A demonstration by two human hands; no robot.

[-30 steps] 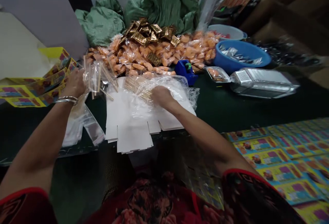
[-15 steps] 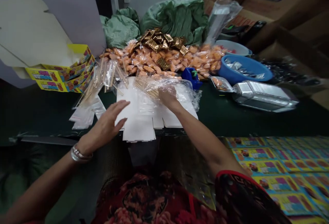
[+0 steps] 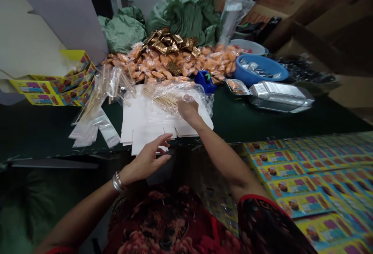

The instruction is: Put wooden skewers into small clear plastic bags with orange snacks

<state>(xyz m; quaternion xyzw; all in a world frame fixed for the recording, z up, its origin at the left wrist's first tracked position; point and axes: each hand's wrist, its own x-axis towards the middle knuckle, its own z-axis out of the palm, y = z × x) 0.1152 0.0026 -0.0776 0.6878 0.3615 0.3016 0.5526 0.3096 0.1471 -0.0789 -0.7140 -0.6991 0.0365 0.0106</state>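
Green table edge (image 3: pixel 58 156), right hand (image 3: pixel 189 110) on plastic bag (image 3: pixel 167 94)

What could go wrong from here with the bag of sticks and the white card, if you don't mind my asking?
The right hand presses on the clear plastic bag of thin wooden sticks, so the sticks might bend or pierce the film. The stack of white card blanks reaches the front edge of the dark green table, and the left hand is right beside it, so a slight knock could send blanks over the edge.
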